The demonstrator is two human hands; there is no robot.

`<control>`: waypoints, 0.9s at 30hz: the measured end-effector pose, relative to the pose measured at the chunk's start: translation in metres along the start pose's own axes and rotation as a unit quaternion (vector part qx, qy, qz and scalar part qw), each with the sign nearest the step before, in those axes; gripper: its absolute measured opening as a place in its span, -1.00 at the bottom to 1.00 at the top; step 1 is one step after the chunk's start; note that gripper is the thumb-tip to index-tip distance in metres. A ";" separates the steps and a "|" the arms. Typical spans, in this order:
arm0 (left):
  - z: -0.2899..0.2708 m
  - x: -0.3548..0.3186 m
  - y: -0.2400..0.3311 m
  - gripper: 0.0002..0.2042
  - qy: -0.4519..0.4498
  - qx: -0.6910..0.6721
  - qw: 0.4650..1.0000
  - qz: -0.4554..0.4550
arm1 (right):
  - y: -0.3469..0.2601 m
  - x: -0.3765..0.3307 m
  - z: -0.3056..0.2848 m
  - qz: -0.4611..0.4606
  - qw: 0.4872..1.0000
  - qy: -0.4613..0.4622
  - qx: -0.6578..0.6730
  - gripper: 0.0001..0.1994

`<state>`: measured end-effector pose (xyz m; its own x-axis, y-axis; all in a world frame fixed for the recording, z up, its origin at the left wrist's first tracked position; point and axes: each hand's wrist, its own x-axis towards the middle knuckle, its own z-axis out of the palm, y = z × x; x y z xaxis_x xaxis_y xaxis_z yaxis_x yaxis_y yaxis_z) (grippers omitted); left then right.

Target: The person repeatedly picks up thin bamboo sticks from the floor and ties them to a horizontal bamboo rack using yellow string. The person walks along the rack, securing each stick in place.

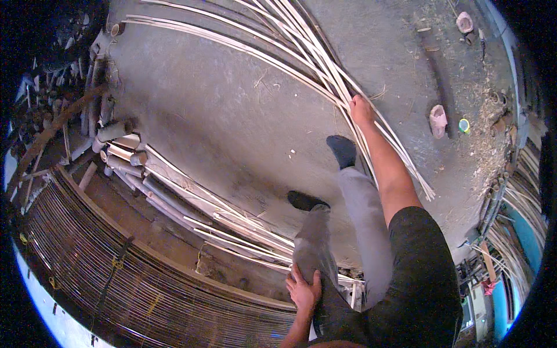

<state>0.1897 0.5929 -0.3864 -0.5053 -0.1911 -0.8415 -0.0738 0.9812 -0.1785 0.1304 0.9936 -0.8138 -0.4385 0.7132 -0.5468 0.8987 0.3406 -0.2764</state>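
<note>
My right hand (361,111) reaches out ahead, its fingers closed round part of a bundle of long pale split bamboo strips (325,66). The strips cross one another there and fan out over the floor to the far left, while their near ends run past my right forearm. My left hand (304,290) rests on my left thigh with its fingers spread, holding nothing. Both my feet, in dark socks, stand on the floor between the strips and a second group of pale strips (232,217) on the left.
Bamboo poles (130,180) lie at the left beside a long slatted roll or rack (145,284). A pink slipper (438,122) and a small yellow-green ring (463,126) lie on the concrete floor (220,110) at the right, near wood shavings (484,139). More strips (513,232) lean at the right edge.
</note>
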 end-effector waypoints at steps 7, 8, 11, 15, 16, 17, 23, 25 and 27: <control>-0.020 0.006 -0.016 -0.23 -0.011 -0.103 0.995 0.001 | -0.010 -0.043 -0.049 0.055 0.982 0.086 0.159 -0.82; -0.016 0.006 -0.026 -0.24 -0.006 -0.152 0.988 0.010 | -0.013 -0.061 -0.072 0.030 0.978 0.117 0.168 -0.82; -0.012 0.003 -0.056 -0.26 0.026 -0.330 0.943 0.030 | -0.032 -0.115 -0.149 -0.009 0.944 0.245 0.221 -0.76; -0.027 -0.029 -0.065 -0.31 -0.071 -0.494 0.861 -0.099 | -0.142 -0.197 -0.307 -0.058 0.911 0.269 0.309 -0.77; -0.019 -0.031 -0.072 -0.34 -0.069 -0.526 0.842 -0.099 | -0.172 -0.219 -0.347 -0.117 0.886 0.326 0.308 -0.78; -0.017 -0.029 -0.072 -0.35 -0.048 -0.515 0.854 -0.055 | -0.200 -0.236 -0.376 -0.174 0.861 0.370 0.304 -0.79; -0.166 -0.092 -0.039 -0.48 0.256 -0.458 0.820 0.230 | -0.414 -0.380 -0.475 -0.372 0.751 0.279 0.468 -0.77; -0.241 -0.142 -0.049 -0.52 0.358 -0.477 0.753 0.279 | -0.491 -0.463 -0.481 -0.467 0.704 0.117 0.522 -0.79; -0.297 -0.181 -0.081 -0.56 0.415 -0.498 0.702 0.296 | -0.559 -0.580 -0.484 -0.464 0.613 -0.155 0.621 -0.80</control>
<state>0.0316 0.5564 -0.0678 -0.9969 -0.0661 0.0424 0.0042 0.4939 0.8695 -0.1128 0.6859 0.0402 -0.9086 0.3489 0.2295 -0.3548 -0.3550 -0.8649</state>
